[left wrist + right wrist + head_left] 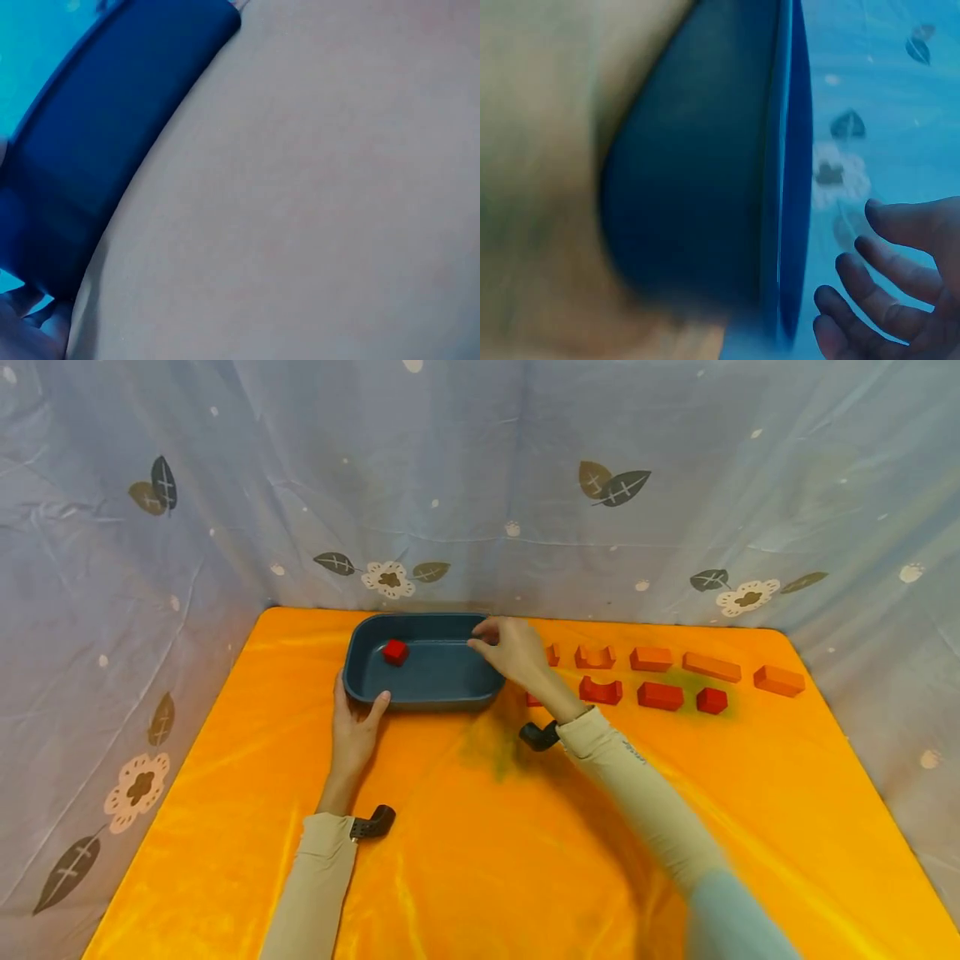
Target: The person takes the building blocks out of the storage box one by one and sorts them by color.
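A deep dark-blue tray point(427, 704) with rounded corners stands near the back of the table. One red cube point(395, 652) lies inside it, toward the left end. My left hand point(354, 733) grips the tray's front left corner, thumb at the front rim and fingers round the left side. Over the tray's right end hovers my right hand point(517, 652), its fingers loosely bent. In the right wrist view that hand point(900, 289) has its fingers apart and nothing between them, beside the tray's outer wall point(697, 165).
To the right are two rows of blocks: an arched orange block point(595, 658), orange bars point(711, 667), an arched red block point(601, 692), a red bar point(660, 696) and a red cube point(712, 700). My right hand and forearm partly cover the leftmost ones. A patterned curtain point(480, 510) hangs behind the yellow-covered table point(465, 860).
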A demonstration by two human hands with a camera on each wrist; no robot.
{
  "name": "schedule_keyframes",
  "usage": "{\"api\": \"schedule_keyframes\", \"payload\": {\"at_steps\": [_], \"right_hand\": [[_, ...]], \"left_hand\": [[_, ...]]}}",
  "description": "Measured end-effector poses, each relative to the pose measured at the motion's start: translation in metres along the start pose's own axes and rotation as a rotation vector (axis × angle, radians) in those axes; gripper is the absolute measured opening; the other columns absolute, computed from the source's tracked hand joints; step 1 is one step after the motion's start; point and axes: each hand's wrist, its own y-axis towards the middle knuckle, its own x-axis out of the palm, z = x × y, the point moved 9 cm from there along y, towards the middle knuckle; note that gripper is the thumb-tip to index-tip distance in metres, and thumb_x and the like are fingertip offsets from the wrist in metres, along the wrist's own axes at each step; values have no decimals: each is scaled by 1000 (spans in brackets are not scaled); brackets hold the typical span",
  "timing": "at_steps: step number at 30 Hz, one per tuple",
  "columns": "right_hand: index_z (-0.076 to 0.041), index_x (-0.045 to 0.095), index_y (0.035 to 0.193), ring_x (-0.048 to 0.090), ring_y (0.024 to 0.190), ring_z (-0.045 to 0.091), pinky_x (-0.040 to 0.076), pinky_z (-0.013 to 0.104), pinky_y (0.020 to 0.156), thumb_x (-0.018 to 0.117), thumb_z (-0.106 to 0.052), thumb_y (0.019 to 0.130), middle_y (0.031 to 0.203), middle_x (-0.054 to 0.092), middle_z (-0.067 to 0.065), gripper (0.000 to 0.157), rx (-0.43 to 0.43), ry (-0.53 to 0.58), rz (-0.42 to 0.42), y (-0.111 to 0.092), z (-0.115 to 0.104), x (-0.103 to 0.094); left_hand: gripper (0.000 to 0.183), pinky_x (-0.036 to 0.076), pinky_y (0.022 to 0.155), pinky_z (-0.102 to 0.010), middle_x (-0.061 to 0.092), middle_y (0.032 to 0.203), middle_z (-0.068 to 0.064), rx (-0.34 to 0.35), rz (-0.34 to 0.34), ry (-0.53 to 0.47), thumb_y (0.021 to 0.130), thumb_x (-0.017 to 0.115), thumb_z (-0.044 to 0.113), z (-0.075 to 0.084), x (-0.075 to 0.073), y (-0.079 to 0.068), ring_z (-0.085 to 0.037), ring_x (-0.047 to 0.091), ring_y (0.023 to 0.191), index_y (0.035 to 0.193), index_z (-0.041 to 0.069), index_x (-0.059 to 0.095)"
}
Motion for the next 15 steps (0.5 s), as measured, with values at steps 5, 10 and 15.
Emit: {"api": "schedule_keyframes", "payload": {"at_steps": [5,10,15], "right_hand": [[-9,73,112,66,89,19,55,31,77,73,-32,90,102,72,6,32,16,-6,-80,22,-30,43],[-8,70,117,65,91,19,54,30,80,74,-32,89,106,70,6,37,97,55,-160,37,-42,84],[-8,62,129,63,103,22,53,32,88,78,-28,85,118,66,8,50,154,64,-174,49,-49,109]], "left_hand": [[84,23,119,-40,15,162,-11,-37,1,26,96,63,17,0,0,0,-26,21,147,157,7,7],[83,22,119,-41,14,162,-13,-23,-6,27,97,63,14,1,-1,-1,-28,21,147,157,5,7],[85,22,119,-40,12,163,-10,-37,-9,40,96,64,20,-6,-1,1,-25,20,147,157,5,6]]}}
